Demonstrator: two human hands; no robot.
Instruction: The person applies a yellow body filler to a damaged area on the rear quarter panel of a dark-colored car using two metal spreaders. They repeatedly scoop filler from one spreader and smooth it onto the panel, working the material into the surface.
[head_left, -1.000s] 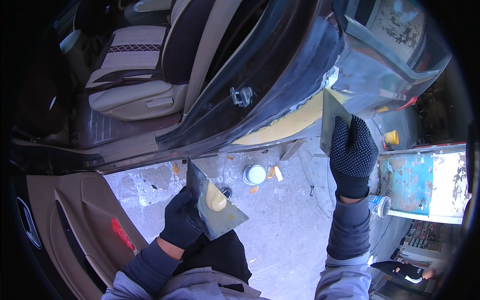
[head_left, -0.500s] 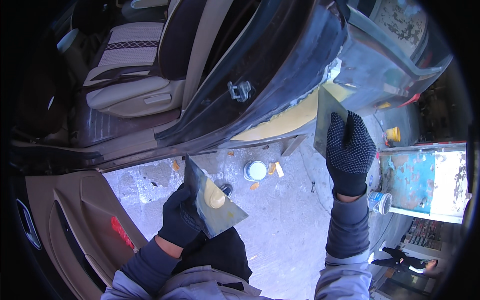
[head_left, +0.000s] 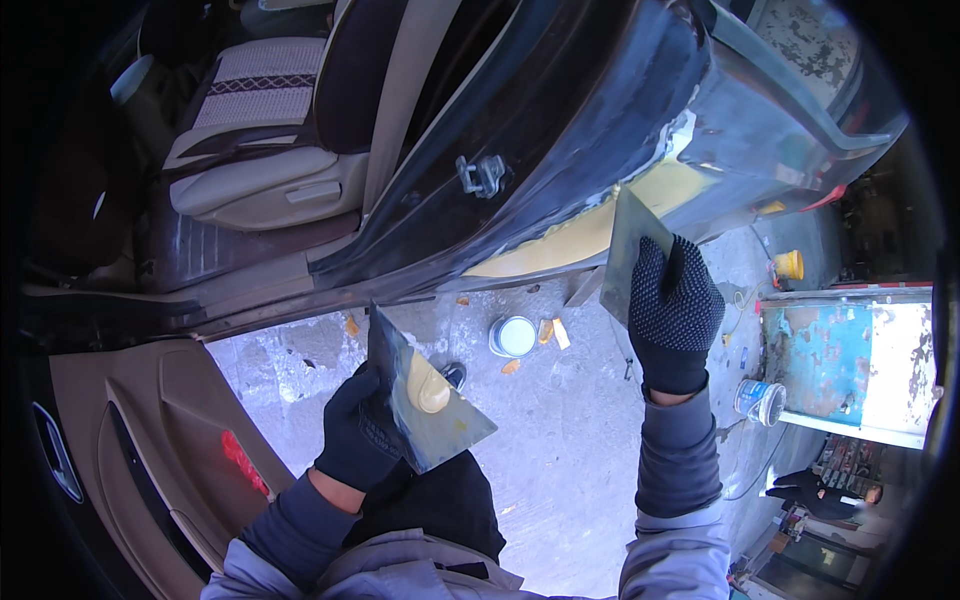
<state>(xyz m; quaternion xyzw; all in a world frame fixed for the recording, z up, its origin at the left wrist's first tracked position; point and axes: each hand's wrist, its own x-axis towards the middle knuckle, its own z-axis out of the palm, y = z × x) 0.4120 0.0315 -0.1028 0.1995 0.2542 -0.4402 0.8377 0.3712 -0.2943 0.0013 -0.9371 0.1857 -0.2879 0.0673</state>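
Note:
My gloved left hand (head_left: 360,430) grips a flat metal plate (head_left: 452,430), tilted, with a mound of cream-yellow putty (head_left: 428,388) on it. In my right hand (head_left: 676,312), which wears a dotted dark glove, is a flat putty spreader (head_left: 622,255). Its upper tip overlaps the yellow band of filler (head_left: 555,240) along the lower edge of the car body (head_left: 775,145); whether it touches cannot be made out. The filler widens toward the right, and a paler patch (head_left: 682,135) runs up from it. Glove and blade hide part of the panel's bottom edge.
An open car door (head_left: 150,430) stands at left, below the seat (head_left: 255,190). A white bucket (head_left: 513,337) sits on the floor among scraps. Farther right are another bucket (head_left: 760,402), a yellow pail (head_left: 789,265), a peeling blue-white board (head_left: 815,350) and a person (head_left: 815,495).
My right hand and the spreader have shifted left and slightly down, uncovering more yellow filler on the right. My left hand, the plate and its putty stay nearly where they were.

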